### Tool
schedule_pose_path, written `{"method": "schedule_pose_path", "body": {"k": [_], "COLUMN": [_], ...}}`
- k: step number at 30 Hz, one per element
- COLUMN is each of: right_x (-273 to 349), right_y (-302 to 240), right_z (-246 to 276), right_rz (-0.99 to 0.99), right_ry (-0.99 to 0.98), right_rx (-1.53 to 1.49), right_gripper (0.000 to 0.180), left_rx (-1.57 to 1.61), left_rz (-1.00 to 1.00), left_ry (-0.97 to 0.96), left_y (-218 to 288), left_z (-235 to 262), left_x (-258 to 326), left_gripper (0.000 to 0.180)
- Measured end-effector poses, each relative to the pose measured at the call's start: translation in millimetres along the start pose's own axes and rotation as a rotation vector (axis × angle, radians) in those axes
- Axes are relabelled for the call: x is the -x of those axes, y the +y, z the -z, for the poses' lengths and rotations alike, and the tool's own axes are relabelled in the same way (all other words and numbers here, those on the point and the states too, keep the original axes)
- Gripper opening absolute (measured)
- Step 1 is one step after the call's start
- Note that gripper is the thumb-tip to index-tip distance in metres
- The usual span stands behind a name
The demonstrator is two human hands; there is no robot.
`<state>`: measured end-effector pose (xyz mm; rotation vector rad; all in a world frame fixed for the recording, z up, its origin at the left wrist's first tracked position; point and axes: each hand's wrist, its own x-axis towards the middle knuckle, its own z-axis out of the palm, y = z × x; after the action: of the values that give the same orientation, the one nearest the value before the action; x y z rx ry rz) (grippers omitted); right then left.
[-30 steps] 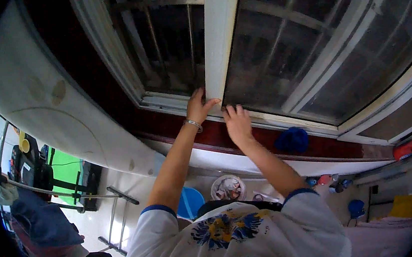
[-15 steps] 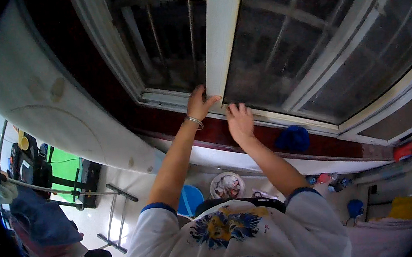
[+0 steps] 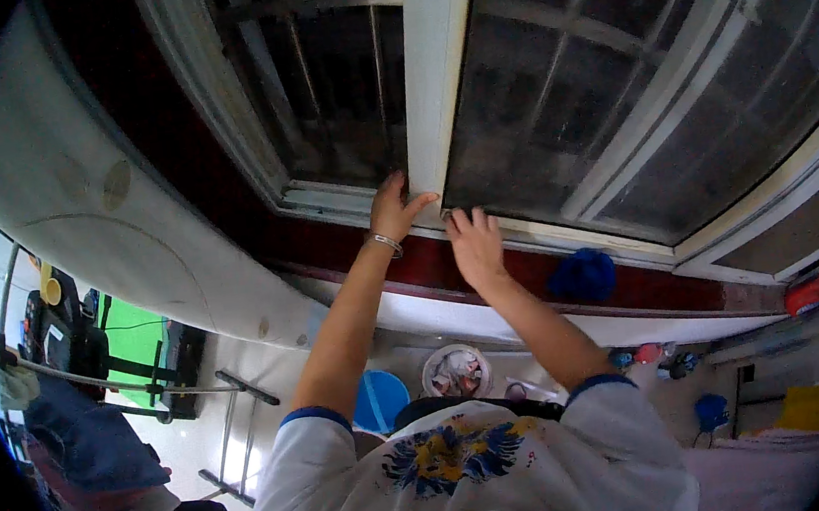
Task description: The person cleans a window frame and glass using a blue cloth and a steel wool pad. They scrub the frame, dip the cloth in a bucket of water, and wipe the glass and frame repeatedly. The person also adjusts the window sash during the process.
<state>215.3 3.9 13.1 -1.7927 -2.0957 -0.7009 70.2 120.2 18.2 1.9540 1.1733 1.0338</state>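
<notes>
1. The white sash stile (image 3: 435, 73) of the sliding window panel stands directly ahead of both hands. Its long axis runs up and away from them, toward the top of the view.
2. The left hand (image 3: 393, 212) is the nearer one. It sits at the foot of the stile, where the stile meets the lower window track (image 3: 324, 203).
3. Left fingers: curled round the stile's lower end, thumb toward the right edge. The grip appears closed on the frame, though the far side of the stile hides the fingertips.
4. The right hand (image 3: 473, 244) lies just beside the left, slightly lower and to the right. It rests against the bottom rail of the glazed panel (image 3: 611, 85).
5. Right fingers: spread and extended, laid flat on the rail, enclosing nothing.
6. Both forearms are raised and reach forward from the lower edge of the view, converging on the stile. The left wrist carries a thin bracelet (image 3: 386, 243).
7. Behind the open left side of the window stands a metal grille (image 3: 331, 74). Below the sill, a blue bucket (image 3: 381, 400) and a round container (image 3: 457, 370) sit on the floor.
</notes>
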Motion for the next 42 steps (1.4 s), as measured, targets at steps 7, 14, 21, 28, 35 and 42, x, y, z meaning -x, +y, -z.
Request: {"method": "schedule_pose_path", "body": {"k": [7, 14, 21, 28, 35, 42], "right_x": [-23, -9, -17, 97, 41, 60], "right_y": [-8, 23, -15, 127, 43, 64], "right_z": [-10, 5, -17, 21, 10, -1], "right_rz": [-0.148, -0.064, -0.17, -0.336, -0.476, -0.369], "right_ry": [0.002, 0.006, 0.098, 0.026, -0.015, -0.068], "right_rx": [-0.071, -0.053, -0.073, 0.211, 0.005, -0.016], "right_gripper": [0.018, 0.014, 0.015, 0.018, 0.02, 0.021], "left_rx": [0.038, 0.056, 0.036, 0.165, 0.074, 0.088], "left_rz": [-0.042, -0.033, 0.05, -0.017, -0.015, -0.017], "left_ry": [0.031, 0.038, 0.011, 0.059, 0.072, 0.069], "left_y": [3, -21, -10, -23, -20, 4], "left_z": [-4, -10, -11, -12, -13, -2], "left_x": [-1, -4, 0, 0, -3, 5], "left_gripper": [0.077, 0.08, 0.077, 0.068, 0.062, 0.057]}}
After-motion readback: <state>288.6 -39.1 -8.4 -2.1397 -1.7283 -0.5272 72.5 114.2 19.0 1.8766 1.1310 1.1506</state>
